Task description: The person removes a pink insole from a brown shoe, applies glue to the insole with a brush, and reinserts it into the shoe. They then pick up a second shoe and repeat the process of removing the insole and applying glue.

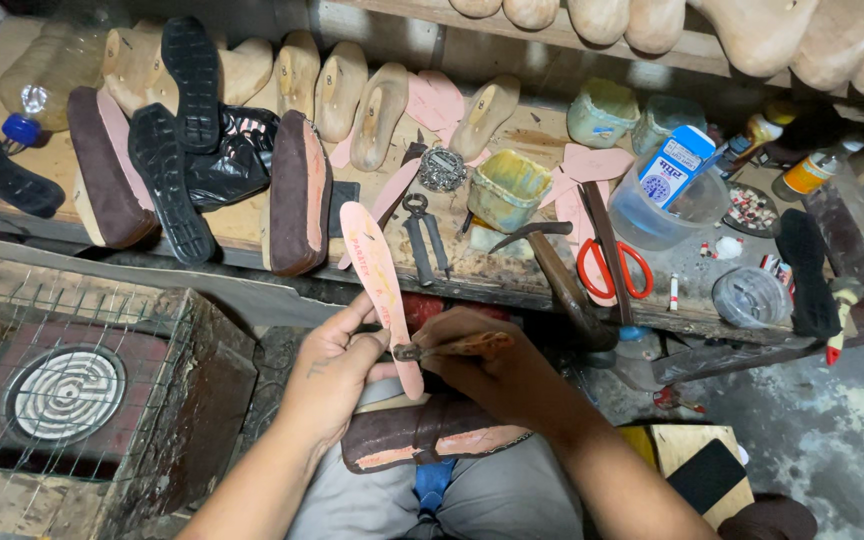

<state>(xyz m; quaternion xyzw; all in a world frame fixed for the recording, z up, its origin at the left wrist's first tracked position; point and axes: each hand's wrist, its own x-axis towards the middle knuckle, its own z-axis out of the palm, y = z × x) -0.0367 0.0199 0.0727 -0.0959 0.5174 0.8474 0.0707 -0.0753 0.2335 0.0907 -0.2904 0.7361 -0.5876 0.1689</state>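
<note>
My left hand (330, 372) holds a long pink insole (380, 282) upright by its lower part, with the toe end pointing away from me. My right hand (492, 375) grips a small brush with a worn wooden handle (457, 347), its tip touching the insole near my left thumb. Under both hands a brown suede shoe upper on a last (422, 435) lies across my lap, sole side up.
A wooden bench (542, 135) ahead carries black soles (167, 180), brown suede uppers (297, 195), wooden lasts (377, 115), pincers (422, 235), a hammer (562, 275), red-handled scissors (612, 265), a glue pot (507, 190) and plastic tubs. A caged coil heater (67, 392) stands at my left.
</note>
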